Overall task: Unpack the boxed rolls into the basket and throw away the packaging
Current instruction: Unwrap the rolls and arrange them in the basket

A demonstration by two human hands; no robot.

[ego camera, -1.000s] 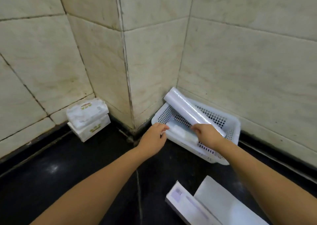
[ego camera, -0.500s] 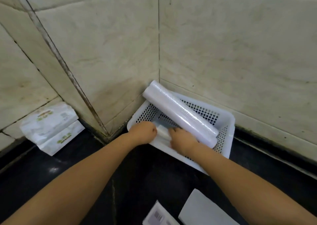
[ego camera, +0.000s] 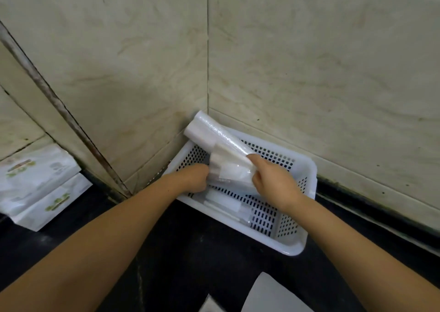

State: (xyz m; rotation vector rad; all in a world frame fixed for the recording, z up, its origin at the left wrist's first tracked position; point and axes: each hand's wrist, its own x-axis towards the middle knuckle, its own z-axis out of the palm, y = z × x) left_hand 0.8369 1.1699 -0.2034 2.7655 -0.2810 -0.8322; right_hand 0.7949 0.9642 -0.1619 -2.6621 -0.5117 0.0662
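Head view, and both bare forearms reach in from the bottom edge toward the centre of the frame. There sits a white perforated plastic basket (ego camera: 307,168), tucked into the corner where two pale marbled wall panels (ego camera: 321,61) meet, resting on a black countertop (ego camera: 190,264).

The left hand (ego camera: 192,177) is at the basket's near-left rim, fingers curled inward and closed on the edge of a loose clear sheet (ego camera: 228,166). The right hand (ego camera: 273,180) is just across from it, thumb and fingers pinched together on the other side of that same sheet. Between them the film is stretched and crinkled, with a white patch showing through it.

The sheet runs up into a long roll of clear film (ego camera: 207,130), which lies tilted with its upper end propped over the basket's far-left corner against the wall and its lower end down inside, behind the hands.

On the basket floor, below the hands, lies another pale flat item (ego camera: 223,201), possibly a second wrapped roll, though glare makes it hard to tell.

Far left of the frame, two white tissue packs (ego camera: 35,183) with green print are stacked against the wall. At the bottom right edge, a white flat piece of packaging (ego camera: 269,295) lies on the counter, well apart from the basket.
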